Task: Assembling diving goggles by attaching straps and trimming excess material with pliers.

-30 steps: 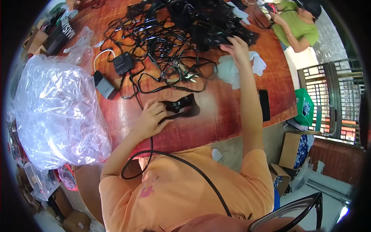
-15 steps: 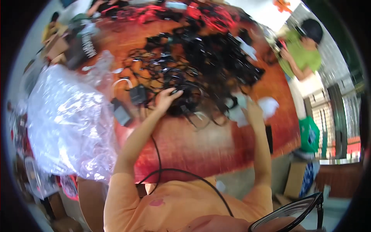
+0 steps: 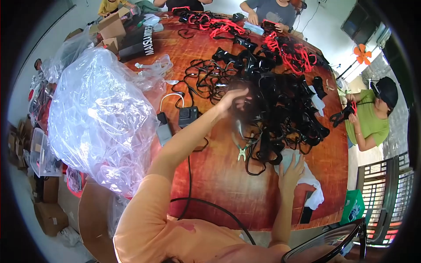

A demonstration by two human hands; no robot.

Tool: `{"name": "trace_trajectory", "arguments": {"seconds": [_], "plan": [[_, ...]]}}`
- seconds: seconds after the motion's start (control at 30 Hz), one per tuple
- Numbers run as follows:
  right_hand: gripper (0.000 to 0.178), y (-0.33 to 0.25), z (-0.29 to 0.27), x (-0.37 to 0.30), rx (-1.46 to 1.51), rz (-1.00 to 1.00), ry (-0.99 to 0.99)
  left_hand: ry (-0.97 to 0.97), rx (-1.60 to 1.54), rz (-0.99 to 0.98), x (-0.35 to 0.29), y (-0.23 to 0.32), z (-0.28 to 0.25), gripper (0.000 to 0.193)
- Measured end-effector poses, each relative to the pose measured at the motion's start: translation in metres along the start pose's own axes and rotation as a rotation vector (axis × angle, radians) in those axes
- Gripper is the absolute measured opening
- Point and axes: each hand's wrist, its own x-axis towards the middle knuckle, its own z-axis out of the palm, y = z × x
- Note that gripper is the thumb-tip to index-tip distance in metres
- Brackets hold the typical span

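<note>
One worktop (image 3: 219, 186), reddish wood, its near edge curving in front of the wearer and its right edge running up toward a seated co-worker (image 3: 368, 118) in green. Open wood: a broad band between the pile and the near edge, crossed by a black cable (image 3: 189, 179); a narrower band along the right edge. One black pile (image 3: 285, 96), glossy pieces and cords, at mid-worktop, well in from the near edge. One left hand (image 3: 234, 101), at the pile's left side, blurred; cannot tell whether its fingers hold anything. One right hand (image 3: 289, 175), fingers apart, laid over a pale cloth (image 3: 286, 158) just below the pile. One white cloth (image 3: 314, 199), beside the right hand, overlapping a dark slab (image 3: 306, 214) near the edge. One pair of pliers (image 3: 242, 153), at the pile's near side, between the hands. One black device (image 3: 188, 116) and one grey block (image 3: 164, 133), side by side near the left forearm, with a white lead. One clear bag (image 3: 103, 118), large, bulky, taking up the left side and blocking room there. One black box (image 3: 138, 46), far left. Red pieces (image 3: 287, 52), along the far side, behind the pile.
</note>
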Motion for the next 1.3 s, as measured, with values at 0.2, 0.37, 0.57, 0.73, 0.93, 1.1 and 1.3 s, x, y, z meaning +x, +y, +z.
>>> {"name": "trace_trajectory", "arguments": {"seconds": [0.2, 0.37, 0.57, 0.73, 0.93, 1.1, 1.3], "plan": [[0.052, -0.092, 0.001, 0.007, 1.399, 0.064, -0.111, -0.181, -0.249, 0.14, -0.125, 0.003, 0.063, 0.031], [0.045, -0.117, -0.033, 0.005, 2.081, 0.248, -0.396, -0.279, -0.114, -0.161, -0.159, -0.053, 0.051, 0.04], [0.033, -0.126, -0.007, 0.008, 1.613, 0.348, -0.183, -0.061, 0.557, 0.183, -0.144, -0.004, -0.039, 0.029], [0.02, -0.124, 0.045, -0.007, 0.819, -0.267, 0.256, 0.17, 0.99, 0.403, -0.119, 0.046, -0.073, 0.016], [0.019, -0.119, 0.083, 0.102, 0.886, -0.217, 0.495, 0.11, 1.765, 0.366, -0.092, -0.031, -0.066, 0.042], [0.02, -0.12, 0.096, 0.162, 1.019, -0.054, 0.245, 0.208, 2.103, 0.494, -0.072, -0.034, -0.086, 0.06], [0.018, -0.122, 0.094, 0.125, 1.412, 0.267, 0.234, 0.297, 2.162, 0.365, -0.04, 0.029, -0.106, 0.042]]}}
